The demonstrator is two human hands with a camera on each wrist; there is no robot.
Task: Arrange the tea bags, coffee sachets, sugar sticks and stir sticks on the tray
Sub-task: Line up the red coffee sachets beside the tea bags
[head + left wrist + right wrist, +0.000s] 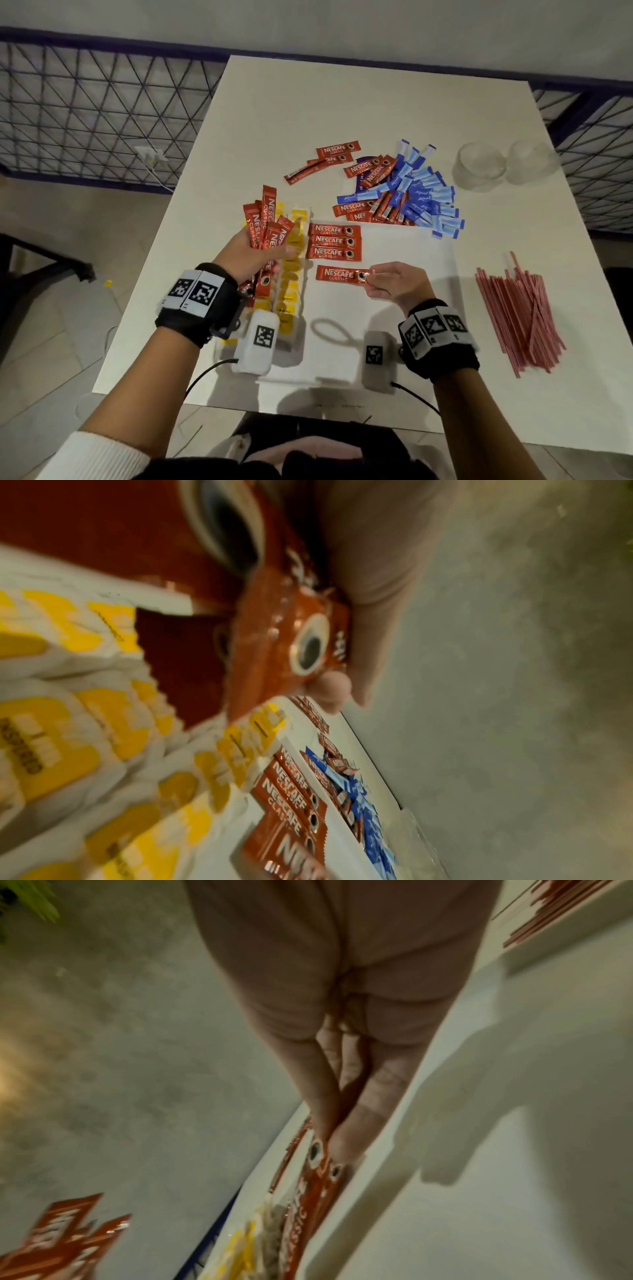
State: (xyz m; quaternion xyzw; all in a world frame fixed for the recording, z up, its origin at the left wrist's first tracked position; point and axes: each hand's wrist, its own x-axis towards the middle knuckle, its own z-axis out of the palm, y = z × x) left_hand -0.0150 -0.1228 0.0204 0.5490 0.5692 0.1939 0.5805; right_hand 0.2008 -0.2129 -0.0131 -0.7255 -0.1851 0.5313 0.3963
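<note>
My left hand [263,251] grips a fanned bunch of red coffee sachets [265,222] above the row of yellow tea bags [291,277] on the white tray's [411,246] left side. The left wrist view shows the bunch [291,631] against my palm, over the tea bags [68,723]. Three coffee sachets [334,241] lie side by side on the tray. Just below them my right hand [373,279] pinches one coffee sachet [339,274] by its right end, low over the tray. In the right wrist view, thumb and fingers [369,1110] clamp that sachet [315,1185].
A mixed pile of blue sugar sticks [424,195] and coffee sachets [370,171] lies behind the tray. A few loose sachets [337,150] sit farther back. Red stir sticks [524,308] lie on the table at right. Two glass cups [479,168] stand at the back right.
</note>
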